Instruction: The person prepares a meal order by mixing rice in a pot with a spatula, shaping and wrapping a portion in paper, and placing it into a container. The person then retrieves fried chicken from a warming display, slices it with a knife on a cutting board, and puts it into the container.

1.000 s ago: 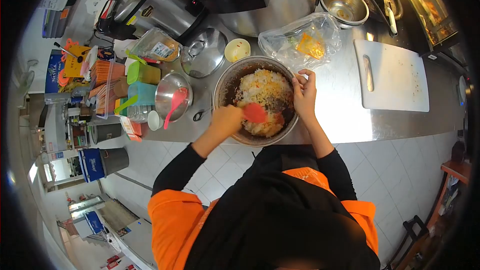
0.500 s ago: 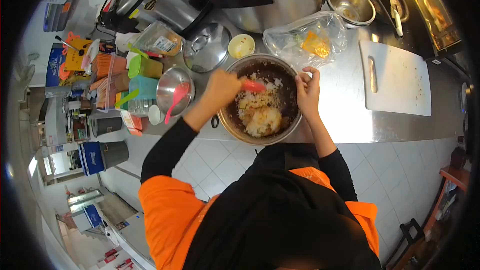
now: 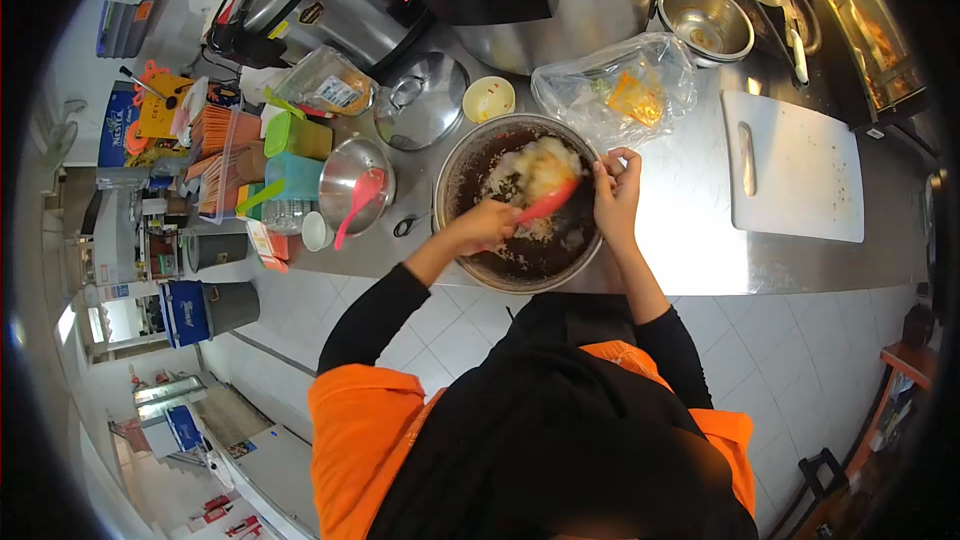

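Observation:
My left hand (image 3: pixel 483 227) is closed around the handle of a red rice paddle (image 3: pixel 547 202), reaching in over the near-left side of a round metal pot (image 3: pixel 447 173). The paddle's blade presses against a heap of rice (image 3: pixel 543 165) with brownish and yellowish bits, blurred by motion. Loose grains stick to the pot's dark bottom. On the pot's right rim, my right hand (image 3: pixel 618 198) grips with the thumb at the edge and the fingers bent. A clear plastic bag (image 3: pixel 617 90) with orange contents lies just beyond that hand.
Left of the pot are a steel bowl (image 3: pixel 335 180) with a pink spoon (image 3: pixel 362 204), a metal lid (image 3: pixel 437 90) and a small cream bowl (image 3: pixel 489 98). A white cutting board (image 3: pixel 800 175) lies right. Large steel cookers (image 3: pixel 590 10) stand behind.
My left hand has moved nearer and slightly right, and the paddle now points away to the right. The rice heap has shifted from the pot's near side to its far side.

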`<control>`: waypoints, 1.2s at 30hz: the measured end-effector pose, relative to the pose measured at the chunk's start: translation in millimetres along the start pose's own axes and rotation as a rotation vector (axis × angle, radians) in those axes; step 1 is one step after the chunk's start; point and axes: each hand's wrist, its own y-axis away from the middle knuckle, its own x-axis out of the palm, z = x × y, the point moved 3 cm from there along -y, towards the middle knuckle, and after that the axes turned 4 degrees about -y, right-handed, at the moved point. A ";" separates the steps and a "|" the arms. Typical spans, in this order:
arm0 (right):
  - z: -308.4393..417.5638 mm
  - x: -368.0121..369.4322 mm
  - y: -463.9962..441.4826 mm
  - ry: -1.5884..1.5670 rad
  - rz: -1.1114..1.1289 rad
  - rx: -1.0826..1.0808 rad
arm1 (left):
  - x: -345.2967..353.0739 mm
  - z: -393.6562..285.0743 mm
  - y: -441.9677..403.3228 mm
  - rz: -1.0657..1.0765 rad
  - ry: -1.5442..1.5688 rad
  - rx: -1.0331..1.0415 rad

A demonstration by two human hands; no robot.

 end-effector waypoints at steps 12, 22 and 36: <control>5.0 4.9 5.4 -0.065 -0.022 -0.016 | 24.1 -19.0 9.0 -0.604 -0.959 0.027; 0.6 4.6 4.9 -0.045 -0.035 -0.018 | -5.8 3.2 -10.1 -0.563 -0.894 0.025; -2.1 0.7 -0.8 0.015 -0.007 -0.021 | 3.1 -69.3 11.4 -0.282 -1.658 0.586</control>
